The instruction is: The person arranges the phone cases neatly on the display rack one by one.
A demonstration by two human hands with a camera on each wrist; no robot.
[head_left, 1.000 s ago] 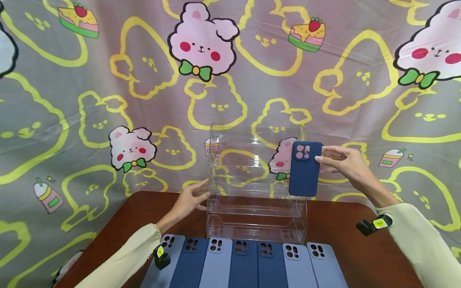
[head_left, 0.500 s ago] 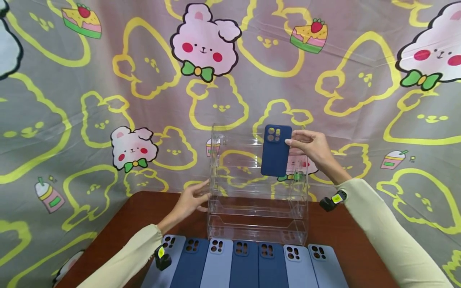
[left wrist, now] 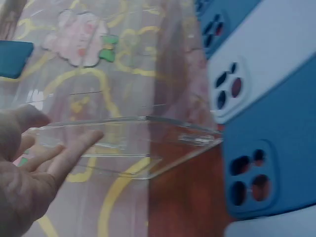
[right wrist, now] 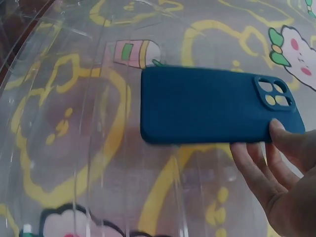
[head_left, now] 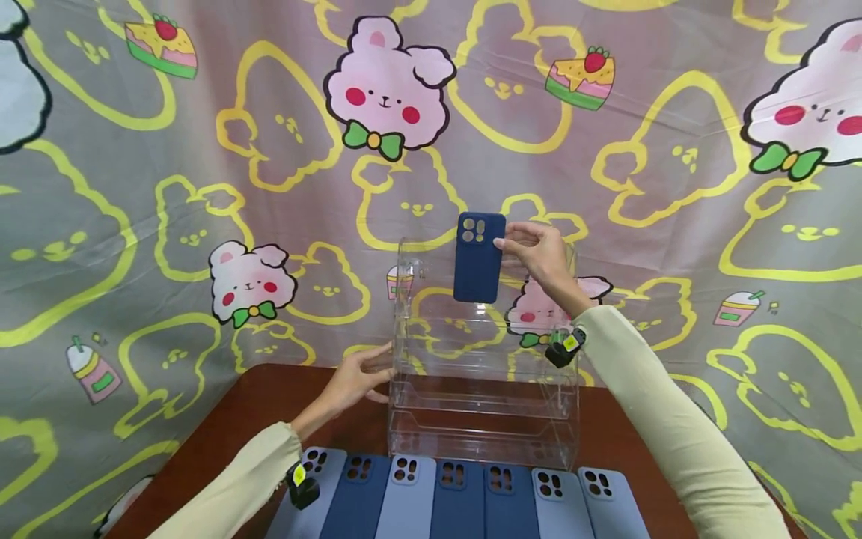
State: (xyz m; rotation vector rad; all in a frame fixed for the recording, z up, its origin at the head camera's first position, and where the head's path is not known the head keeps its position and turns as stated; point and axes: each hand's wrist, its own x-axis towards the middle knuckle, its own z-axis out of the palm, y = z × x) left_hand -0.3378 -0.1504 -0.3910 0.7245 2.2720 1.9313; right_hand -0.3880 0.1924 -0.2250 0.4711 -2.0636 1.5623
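My right hand (head_left: 542,254) pinches a dark blue phone case (head_left: 477,269) by its right edge, near the camera cutouts. The case hangs upright before the upper tiers of a clear acrylic display rack (head_left: 471,447). In the right wrist view, the thumb lies on the face of the blue case (right wrist: 197,106) and the other fingers are behind it. My left hand (head_left: 357,382) touches the rack's left side low down. Seen from the left wrist, the fingers of that left hand (left wrist: 29,173) are extended against the clear side panel.
Several phone cases lie in a row in front of the rack, among them a dark blue one (head_left: 458,509) and a pale blue one (head_left: 613,505). The brown table (head_left: 269,404) carries them all. A patterned cloth (head_left: 303,209) hangs right behind.
My right hand has carried the dark blue phone case leftward and up, from the rack's right side to before its top tiers. The left hand stays at the rack's side.
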